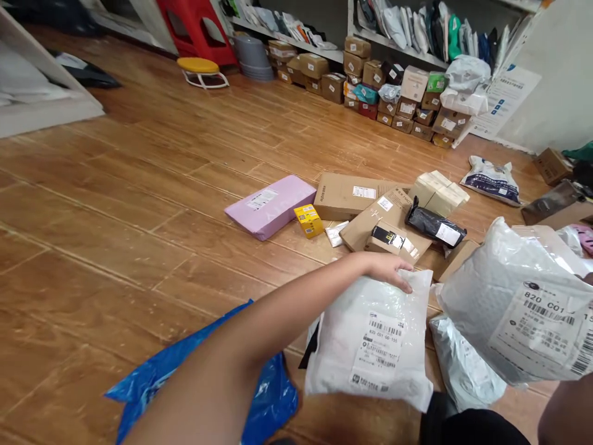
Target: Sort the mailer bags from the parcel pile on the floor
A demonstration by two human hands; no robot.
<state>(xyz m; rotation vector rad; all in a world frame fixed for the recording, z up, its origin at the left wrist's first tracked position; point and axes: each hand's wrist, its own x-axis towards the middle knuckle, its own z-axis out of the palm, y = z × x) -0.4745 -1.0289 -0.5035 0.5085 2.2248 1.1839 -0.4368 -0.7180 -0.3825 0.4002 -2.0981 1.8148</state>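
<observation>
My left hand (386, 269) is clamped on the top edge of a white mailer (370, 340), low centre of the frame, label up. My right hand is out of sight at the right edge — a second, bigger mailer (514, 303) hangs there, so I judge it is gripped, but I cannot tell how the fingers stand. A third mailer (463, 364) lies on the floor (115, 216) between them. This looks like the sorting step: parcels lifted for their labels. Next calls for reading each barcode line and choosing a spot — perhaps the pile by the pink parcel (271, 206) and boxes (347, 194) at centre. A blue bag (259, 395) lies under my forearm.
</observation>
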